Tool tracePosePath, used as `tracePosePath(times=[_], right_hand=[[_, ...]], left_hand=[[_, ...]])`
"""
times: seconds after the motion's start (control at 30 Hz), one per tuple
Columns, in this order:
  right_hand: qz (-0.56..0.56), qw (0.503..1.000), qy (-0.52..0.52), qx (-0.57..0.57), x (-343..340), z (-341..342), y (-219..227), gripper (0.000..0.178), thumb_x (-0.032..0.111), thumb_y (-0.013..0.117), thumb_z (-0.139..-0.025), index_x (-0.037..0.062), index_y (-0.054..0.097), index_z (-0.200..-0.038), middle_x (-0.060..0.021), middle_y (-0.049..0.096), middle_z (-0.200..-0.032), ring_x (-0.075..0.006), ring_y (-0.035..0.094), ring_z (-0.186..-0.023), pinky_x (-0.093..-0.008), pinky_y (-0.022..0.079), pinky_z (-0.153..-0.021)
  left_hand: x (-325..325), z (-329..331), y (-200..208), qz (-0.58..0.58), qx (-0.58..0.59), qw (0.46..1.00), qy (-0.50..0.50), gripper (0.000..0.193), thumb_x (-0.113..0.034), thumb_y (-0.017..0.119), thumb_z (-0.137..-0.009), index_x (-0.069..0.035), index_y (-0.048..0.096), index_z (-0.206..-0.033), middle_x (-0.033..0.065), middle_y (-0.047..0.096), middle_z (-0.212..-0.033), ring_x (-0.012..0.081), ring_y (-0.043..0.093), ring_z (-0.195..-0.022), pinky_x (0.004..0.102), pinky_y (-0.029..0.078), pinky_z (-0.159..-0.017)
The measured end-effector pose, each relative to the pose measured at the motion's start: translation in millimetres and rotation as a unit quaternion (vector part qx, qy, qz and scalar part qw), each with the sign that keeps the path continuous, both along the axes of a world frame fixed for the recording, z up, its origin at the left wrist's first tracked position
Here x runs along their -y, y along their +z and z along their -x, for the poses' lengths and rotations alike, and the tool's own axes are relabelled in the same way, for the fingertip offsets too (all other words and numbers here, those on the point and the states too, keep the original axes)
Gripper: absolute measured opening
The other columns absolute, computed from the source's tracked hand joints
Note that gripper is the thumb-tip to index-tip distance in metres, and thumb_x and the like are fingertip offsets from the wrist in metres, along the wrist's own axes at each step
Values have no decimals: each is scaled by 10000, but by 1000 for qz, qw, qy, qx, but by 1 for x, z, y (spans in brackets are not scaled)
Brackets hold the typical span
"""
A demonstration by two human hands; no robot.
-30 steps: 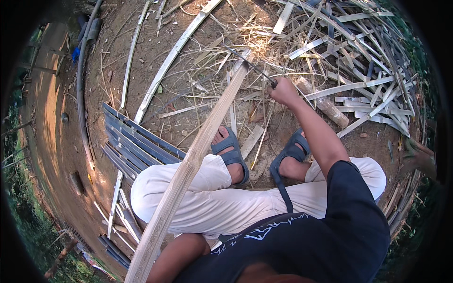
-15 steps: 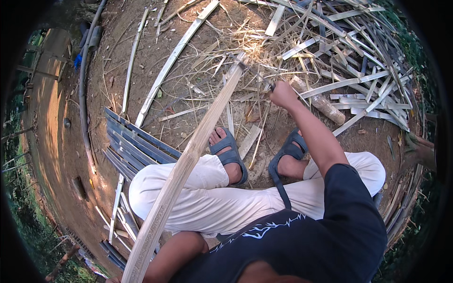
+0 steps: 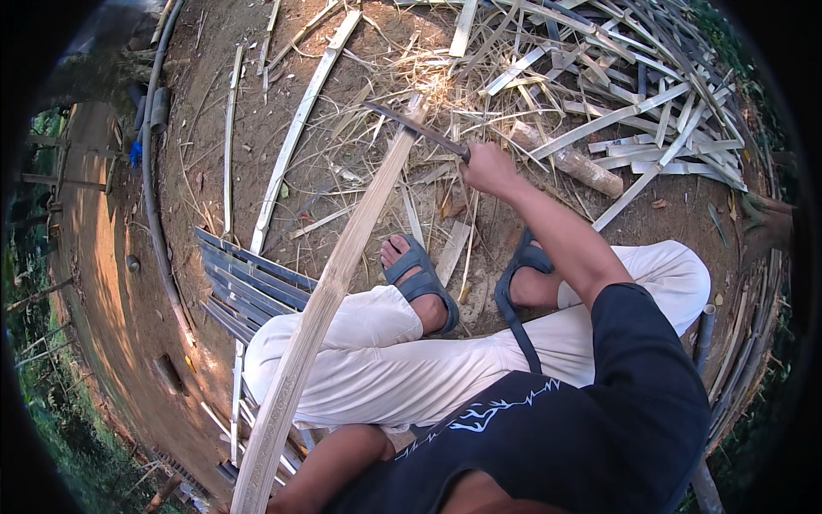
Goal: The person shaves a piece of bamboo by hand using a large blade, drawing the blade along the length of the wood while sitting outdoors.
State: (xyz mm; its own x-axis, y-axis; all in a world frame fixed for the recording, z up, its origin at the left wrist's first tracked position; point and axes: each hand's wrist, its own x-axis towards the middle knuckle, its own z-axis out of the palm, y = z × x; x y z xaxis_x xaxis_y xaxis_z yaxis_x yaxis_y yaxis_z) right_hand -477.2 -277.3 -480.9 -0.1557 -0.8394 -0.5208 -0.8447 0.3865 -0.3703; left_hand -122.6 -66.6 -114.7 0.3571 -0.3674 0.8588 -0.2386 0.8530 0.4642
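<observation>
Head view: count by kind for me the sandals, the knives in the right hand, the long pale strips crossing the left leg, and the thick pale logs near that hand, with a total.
Sandals: 2
Long-bladed knife in the right hand: 1
Long pale strip: 1
Thick pale log: 1
Total: 5

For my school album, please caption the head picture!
Right hand holding a dark, slim metal knife across a long, pale bamboo-like strip.

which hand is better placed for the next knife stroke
Probably right: the right hand grips the knife, which crosses the strip; the left forearm is back by the strip's near end.
</observation>
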Motion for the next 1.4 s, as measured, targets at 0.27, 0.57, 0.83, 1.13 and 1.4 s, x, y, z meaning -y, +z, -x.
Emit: tracePosePath(times=[0.27, 0.57, 0.83, 1.13, 1.4], right_hand=[[-19, 998, -56, 15, 6, 8, -12, 281, 147, 619, -817, -48, 687, -1008, -261, 687, -1021, -380, 686, -961, -437, 555, -841], [35, 988, -129, 77, -26, 6, -49, 288, 229, 683, -795, -26, 665, -927, -260, 685, -844, -415, 682, -834, -475, 546, -771], [58, 993, -74, 74, -35, -16, -17, 306, 232, 672, -802, -45, 685, -930, -249, 696, -888, -395, 695, -852, -459, 552, -799], [86, 992, -80, 36, -15, -16, -22, 288, 235, 702, -805, -34, 689, -905, -259, 690, -900, -408, 683, -869, -461, 550, -809], [86, 994, -35, 64, -23, -19, -14, 274, 212, 674, -808, -50, 680, -888, -257, 693, -900, -404, 691, -886, -434, 560, -808]], left_hand=[[27, 31, 20, -23, -128, 991, -22, 421, -391, 388, -1013, -147, 318, -677, -65, 149, -498, 55, 182, -355, 209, 205, -331], [41, -11, 17, -48, -166, 978, 116, 438, -435, 476, -980, -152, 360, -666, -49, 247, -490, 86, 253, -387, 232, 232, -391], [43, -50, 5, -117, -215, 958, 152, 531, -548, 396, -988, -152, 308, -646, -22, 198, -500, 110, 222, -424, 259, 197, -436], [43, -52, 6, -123, -236, 955, 132, 555, -558, 319, -1010, -146, 328, -638, -16, 206, -492, 109, 206, -416, 256, 189, -415], [43, -62, -3, -111, -234, 953, 158, 571, -568, 301, -1015, -154, 307, -622, -13, 195, -485, 109, 200, -413, 258, 183, -404]])
